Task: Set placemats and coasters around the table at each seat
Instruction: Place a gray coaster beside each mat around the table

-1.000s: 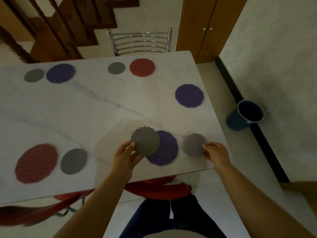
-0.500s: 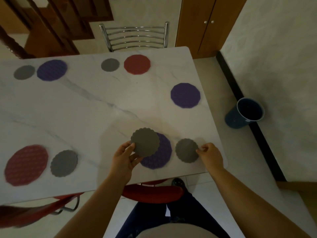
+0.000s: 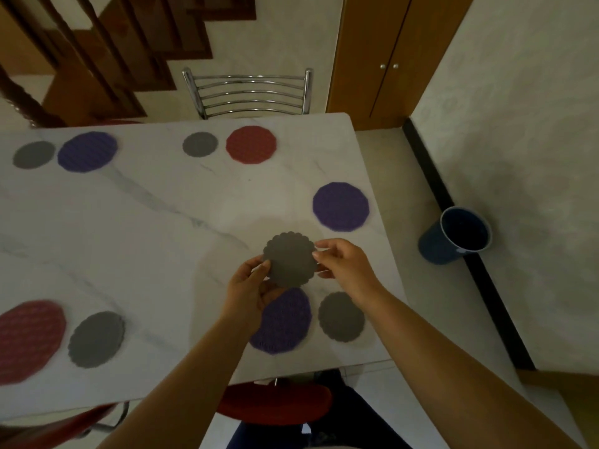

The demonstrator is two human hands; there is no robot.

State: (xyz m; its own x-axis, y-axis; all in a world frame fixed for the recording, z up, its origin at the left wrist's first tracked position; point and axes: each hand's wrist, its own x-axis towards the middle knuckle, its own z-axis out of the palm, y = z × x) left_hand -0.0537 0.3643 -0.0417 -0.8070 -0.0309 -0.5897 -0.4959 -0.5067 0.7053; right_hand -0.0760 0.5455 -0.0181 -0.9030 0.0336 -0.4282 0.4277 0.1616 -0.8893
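— Grey coaster (image 3: 290, 260), scalloped edge: held above the marble table (image 3: 136, 228), between both hands. Where exactly?

— Pinched on its left rim by the left hand (image 3: 249, 291), thumb on top, fingers curled beneath. Touched on the right rim by fingertips of the right hand (image 3: 343, 264); fingers partly spread, whether really gripping, cannot tell.

— Below it?

— Purple placemat (image 3: 282, 322) lying flat near the front edge, partly hidden under the left hand. Second grey coaster (image 3: 341, 316) just beside, to the right.

— Elsewhere on the table?

— Another purple placemat (image 3: 341, 206) near the right edge, alone. Red placemat (image 3: 251, 144) with grey coaster (image 3: 200, 144) at the far side, before a metal chair (image 3: 248, 92).
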